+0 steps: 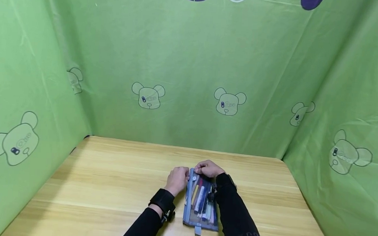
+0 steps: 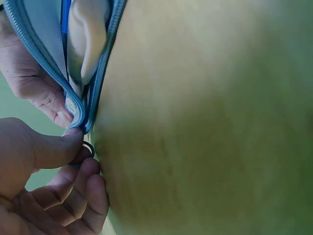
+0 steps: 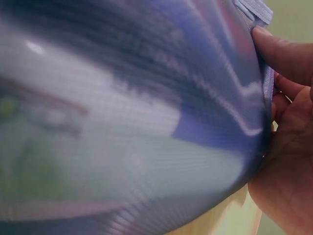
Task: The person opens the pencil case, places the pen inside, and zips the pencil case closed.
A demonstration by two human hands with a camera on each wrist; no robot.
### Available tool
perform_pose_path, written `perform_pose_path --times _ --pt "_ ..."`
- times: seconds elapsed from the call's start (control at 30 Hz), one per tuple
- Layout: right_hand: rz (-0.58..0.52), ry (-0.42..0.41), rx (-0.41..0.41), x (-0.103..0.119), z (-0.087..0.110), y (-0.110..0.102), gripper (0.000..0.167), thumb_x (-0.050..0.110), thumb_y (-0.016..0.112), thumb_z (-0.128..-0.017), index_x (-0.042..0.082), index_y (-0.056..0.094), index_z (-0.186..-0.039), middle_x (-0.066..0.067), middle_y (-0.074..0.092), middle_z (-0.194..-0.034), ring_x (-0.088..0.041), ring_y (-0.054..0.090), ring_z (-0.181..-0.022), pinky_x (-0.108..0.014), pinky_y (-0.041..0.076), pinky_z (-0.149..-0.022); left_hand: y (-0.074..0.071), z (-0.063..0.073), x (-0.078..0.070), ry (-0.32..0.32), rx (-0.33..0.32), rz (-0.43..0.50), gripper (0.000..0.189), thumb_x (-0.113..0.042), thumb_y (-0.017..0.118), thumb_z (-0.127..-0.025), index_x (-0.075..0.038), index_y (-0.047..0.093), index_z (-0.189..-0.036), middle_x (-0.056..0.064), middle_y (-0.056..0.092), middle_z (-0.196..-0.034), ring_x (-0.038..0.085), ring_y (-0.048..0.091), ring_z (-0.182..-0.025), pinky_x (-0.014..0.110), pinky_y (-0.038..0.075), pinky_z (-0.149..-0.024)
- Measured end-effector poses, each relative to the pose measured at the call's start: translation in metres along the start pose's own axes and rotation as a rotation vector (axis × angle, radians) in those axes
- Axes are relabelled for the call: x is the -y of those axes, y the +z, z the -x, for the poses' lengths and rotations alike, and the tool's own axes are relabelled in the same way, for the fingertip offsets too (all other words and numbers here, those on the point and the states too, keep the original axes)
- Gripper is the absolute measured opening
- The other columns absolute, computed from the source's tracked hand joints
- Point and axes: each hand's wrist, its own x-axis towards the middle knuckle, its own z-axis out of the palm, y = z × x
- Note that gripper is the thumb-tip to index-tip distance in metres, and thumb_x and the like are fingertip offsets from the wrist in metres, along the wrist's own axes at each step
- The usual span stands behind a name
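A blue-grey see-through mesh pencil case (image 1: 188, 204) lies lengthwise between the two hands, with several pens (image 1: 199, 198) showing through it. My left hand (image 1: 177, 180) is at its far left corner. In the left wrist view, thumb and fingers pinch the end of the zip (image 2: 93, 105) around a small dark ring (image 2: 89, 148). The zip's two edges stand apart, with a whitish thing (image 2: 87, 41) and something blue inside. My right hand (image 1: 209, 168) pinches the case's far edge, thumb (image 3: 283, 56) on the near side and fingers behind.
The case rests on a wood-grain table (image 1: 113, 185). Green cloth walls (image 1: 186, 60) with bear-head prints surround the table at the back and both sides. A fabric tab (image 1: 198, 231) sticks out from the case's near end.
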Motion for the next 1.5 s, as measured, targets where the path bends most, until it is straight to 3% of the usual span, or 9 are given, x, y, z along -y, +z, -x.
perform_pose_path --times 0.17,0.4,0.67,0.93,1.5 --pt "0.0 -0.001 -0.006 0.0 -0.001 -0.002 0.015 0.01 0.063 -0.096 -0.003 0.071 -0.096 0.003 0.061 -0.079 -0.011 0.052 -0.069 -0.021 0.042 -0.062 -0.002 0.003 -0.003 0.0 0.019 -0.033 0.027 -0.002 0.073 -0.087 -0.012 0.057 -0.067 0.004 0.063 -0.072 0.019 0.054 -0.063 0.028 0.041 -0.051" --pt "0.002 0.0 -0.026 0.001 -0.001 -0.003 0.016 0.01 0.063 -0.096 -0.003 0.071 -0.098 -0.001 0.065 -0.085 -0.011 0.053 -0.072 -0.021 0.043 -0.064 -0.01 0.011 -0.01 0.049 0.032 -0.075 0.017 0.001 0.073 -0.084 -0.009 0.063 -0.072 0.004 0.062 -0.07 0.018 0.053 -0.061 0.028 0.042 -0.051" --pt "-0.002 0.005 -0.019 0.0 0.002 0.002 0.016 0.01 0.064 -0.095 -0.003 0.072 -0.097 0.002 0.063 -0.08 -0.009 0.052 -0.068 -0.02 0.042 -0.062 -0.013 0.027 -0.01 0.099 0.036 -0.1 0.022 0.003 0.074 -0.08 -0.01 0.061 -0.067 0.001 0.059 -0.065 0.013 0.049 -0.058 0.025 0.04 -0.051" --pt "0.042 -0.008 -0.033 0.003 0.003 0.001 0.016 0.011 0.063 -0.095 -0.003 0.072 -0.098 0.001 0.065 -0.083 -0.009 0.052 -0.07 -0.021 0.042 -0.062 -0.023 0.039 -0.014 0.129 0.081 -0.089 0.025 0.007 0.069 -0.077 -0.011 0.058 -0.064 -0.003 0.05 -0.061 0.011 0.044 -0.056 0.022 0.035 -0.049" --pt "0.052 0.015 -0.039 0.004 0.007 0.003 0.018 0.014 0.064 -0.097 -0.001 0.073 -0.1 0.001 0.064 -0.081 -0.009 0.051 -0.067 -0.021 0.042 -0.062 -0.025 0.066 -0.017 0.206 0.031 -0.113 0.027 0.005 0.069 -0.077 -0.013 0.056 -0.062 -0.003 0.056 -0.06 0.009 0.045 -0.055 0.023 0.036 -0.047"
